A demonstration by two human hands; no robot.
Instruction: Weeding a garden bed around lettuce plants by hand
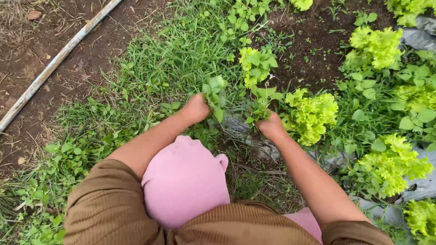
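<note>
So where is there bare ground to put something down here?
Bare soil lies far left, either side of the pale pipe, and another dark patch sits between the lettuces. Around both hands, left and right, weeds crowd in.

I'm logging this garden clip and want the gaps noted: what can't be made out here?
- Head view: fingers of the left hand are hidden in the leafy clump it grips.
- Right hand: fingers buried under a second weed clump; roots unseen.
- Grey plastic sheet: mostly covered by lettuce, cut off at the right edge.
- Pale pipe: both ends leave the frame.
</note>
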